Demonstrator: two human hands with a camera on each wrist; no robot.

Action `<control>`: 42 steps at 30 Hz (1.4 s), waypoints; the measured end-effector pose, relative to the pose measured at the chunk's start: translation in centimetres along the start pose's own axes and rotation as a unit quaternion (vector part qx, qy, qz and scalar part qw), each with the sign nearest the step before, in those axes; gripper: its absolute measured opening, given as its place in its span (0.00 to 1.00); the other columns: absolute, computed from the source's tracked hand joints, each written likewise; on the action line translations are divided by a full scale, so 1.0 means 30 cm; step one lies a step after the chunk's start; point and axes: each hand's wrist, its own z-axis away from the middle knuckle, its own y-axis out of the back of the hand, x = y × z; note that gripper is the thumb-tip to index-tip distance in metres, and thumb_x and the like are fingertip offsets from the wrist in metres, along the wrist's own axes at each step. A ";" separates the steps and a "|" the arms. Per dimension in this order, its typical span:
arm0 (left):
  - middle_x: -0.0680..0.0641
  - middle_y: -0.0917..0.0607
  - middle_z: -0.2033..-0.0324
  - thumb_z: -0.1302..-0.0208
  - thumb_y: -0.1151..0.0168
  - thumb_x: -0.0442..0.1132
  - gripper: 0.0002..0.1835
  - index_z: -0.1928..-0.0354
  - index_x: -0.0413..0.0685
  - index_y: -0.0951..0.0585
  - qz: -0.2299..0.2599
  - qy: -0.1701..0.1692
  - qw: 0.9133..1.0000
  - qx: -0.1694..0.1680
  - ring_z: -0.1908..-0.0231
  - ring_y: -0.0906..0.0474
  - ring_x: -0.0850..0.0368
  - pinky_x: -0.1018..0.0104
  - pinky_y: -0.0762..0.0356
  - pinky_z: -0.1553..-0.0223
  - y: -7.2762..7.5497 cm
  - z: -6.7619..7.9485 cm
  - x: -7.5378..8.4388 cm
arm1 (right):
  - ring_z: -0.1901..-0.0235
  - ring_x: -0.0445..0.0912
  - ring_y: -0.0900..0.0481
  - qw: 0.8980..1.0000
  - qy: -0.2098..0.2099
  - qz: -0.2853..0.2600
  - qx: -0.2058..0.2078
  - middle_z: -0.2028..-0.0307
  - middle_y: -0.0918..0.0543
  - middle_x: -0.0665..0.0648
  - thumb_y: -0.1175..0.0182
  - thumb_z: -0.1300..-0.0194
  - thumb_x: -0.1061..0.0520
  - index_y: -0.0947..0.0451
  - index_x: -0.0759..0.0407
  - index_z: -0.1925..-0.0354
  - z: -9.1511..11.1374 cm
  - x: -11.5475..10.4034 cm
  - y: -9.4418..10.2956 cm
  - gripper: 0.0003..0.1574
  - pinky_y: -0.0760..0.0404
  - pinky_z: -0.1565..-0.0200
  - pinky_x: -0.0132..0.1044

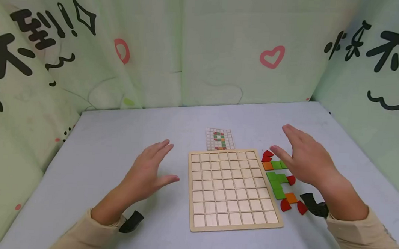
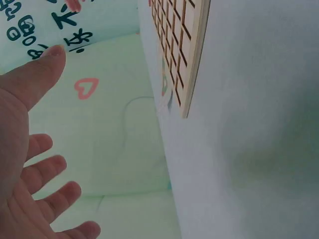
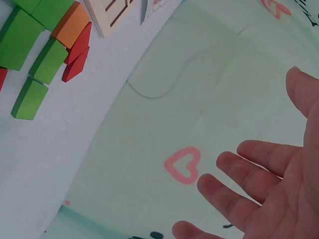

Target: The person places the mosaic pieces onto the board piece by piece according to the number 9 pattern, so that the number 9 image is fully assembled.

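1. Hovering over the bench (image 1: 134, 132), holding nothing: L hand (image 1: 147, 174) has fingers extended, thumb spread wide; R hand (image 1: 307, 158) likewise, fingers loose, thumb well apart.
2. Nearest R hand, just right of the grid board (image 1: 236, 227): green tiles (image 1: 278, 193), orange tiles (image 1: 291, 197), red pieces (image 1: 285, 205) w/ a curved side. All flat on bench, some edge to edge; R hand hides part of the far green row in head view.
3. Tiles prob. wood: light, stiff, hard to damage, painted faces maybe a bit slick. R wrist view shows decent thickness, so pinch opp. side walls, thumb vs. index; where neighbours butt up, use a free edge. Red ones: grip straight sides, curve could slip.
4. Board lies flat btwn L & R hands. Looks like thin wood: rigid, fairly light, might slide if bumped. Hold by outer rim.
5. Printed card (image 1: 220, 139) just past board's far edge: prob. paper-thin, bendy, creases easily; lift by a corner.
6. Beyond: pale green curtain (image 1: 220, 46).
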 end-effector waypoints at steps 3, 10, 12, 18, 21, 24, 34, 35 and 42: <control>0.41 0.31 0.30 0.46 0.21 0.46 0.45 0.29 0.38 0.31 0.061 0.003 0.998 -0.026 0.31 0.38 0.41 0.44 0.36 0.35 -0.034 -0.005 -0.009 | 0.32 0.71 0.43 1.000 -0.007 -0.013 -0.001 0.29 0.42 0.75 0.42 0.28 0.43 0.49 0.71 0.25 -0.003 0.004 -0.008 0.50 0.39 0.38 0.69; 0.45 0.27 0.34 0.45 0.22 0.42 0.40 0.30 0.43 0.28 0.149 0.053 0.982 -0.103 0.32 0.35 0.44 0.47 0.35 0.35 -0.112 -0.041 -0.014 | 0.33 0.71 0.42 0.999 -0.027 -0.039 -0.020 0.31 0.39 0.76 0.41 0.29 0.40 0.45 0.69 0.26 -0.018 0.023 -0.029 0.49 0.35 0.41 0.70; 0.45 0.25 0.35 0.44 0.23 0.41 0.38 0.32 0.45 0.26 0.159 0.066 0.978 -0.118 0.33 0.34 0.45 0.48 0.35 0.35 -0.133 -0.052 -0.014 | 0.34 0.71 0.41 0.998 -0.028 -0.042 -0.023 0.32 0.38 0.76 0.40 0.29 0.41 0.43 0.69 0.26 -0.023 0.030 -0.035 0.48 0.35 0.41 0.70; 0.46 0.23 0.38 0.44 0.23 0.39 0.32 0.37 0.46 0.21 0.171 0.077 0.972 -0.143 0.35 0.33 0.45 0.49 0.36 0.35 -0.179 -0.075 -0.010 | 0.38 0.70 0.34 0.998 -0.021 -0.054 -0.029 0.34 0.32 0.75 0.39 0.29 0.49 0.38 0.69 0.29 -0.043 0.055 -0.054 0.41 0.32 0.42 0.68; 0.45 0.22 0.39 0.44 0.24 0.38 0.30 0.38 0.45 0.21 0.171 0.078 0.971 -0.149 0.35 0.32 0.44 0.48 0.36 0.35 -0.192 -0.080 -0.007 | 0.40 0.69 0.31 0.997 -0.015 -0.065 -0.036 0.36 0.30 0.74 0.38 0.29 0.51 0.37 0.70 0.30 -0.049 0.067 -0.062 0.38 0.30 0.43 0.66; 0.45 0.22 0.40 0.44 0.24 0.37 0.29 0.39 0.45 0.20 0.166 0.080 0.971 -0.152 0.35 0.32 0.44 0.48 0.35 0.35 -0.202 -0.083 -0.007 | 0.40 0.69 0.30 0.996 -0.011 -0.074 -0.045 0.36 0.30 0.74 0.38 0.29 0.51 0.36 0.70 0.30 -0.053 0.077 -0.069 0.38 0.29 0.44 0.65; 0.46 0.21 0.46 0.47 0.22 0.41 0.27 0.43 0.54 0.17 0.105 0.146 0.972 -0.153 0.41 0.31 0.45 0.48 0.30 0.44 -0.206 -0.089 0.002 | 0.40 0.67 0.30 0.993 -0.025 -0.091 -0.066 0.37 0.28 0.72 0.38 0.30 0.56 0.34 0.68 0.32 -0.074 0.091 -0.090 0.35 0.24 0.46 0.61; 0.46 0.21 0.46 0.47 0.21 0.41 0.27 0.43 0.54 0.17 0.102 0.148 0.972 -0.154 0.42 0.30 0.45 0.48 0.30 0.45 -0.206 -0.089 0.003 | 0.41 0.67 0.29 0.993 -0.026 -0.091 -0.068 0.37 0.28 0.72 0.37 0.30 0.56 0.34 0.68 0.32 -0.077 0.094 -0.093 0.34 0.23 0.47 0.61; 0.47 0.22 0.46 0.47 0.21 0.41 0.26 0.44 0.55 0.17 0.100 0.154 0.970 -0.158 0.42 0.30 0.45 0.48 0.30 0.46 -0.208 -0.090 0.004 | 0.43 0.67 0.28 0.991 -0.021 -0.088 -0.094 0.42 0.24 0.71 0.38 0.30 0.57 0.30 0.68 0.35 -0.098 0.114 -0.108 0.30 0.21 0.49 0.59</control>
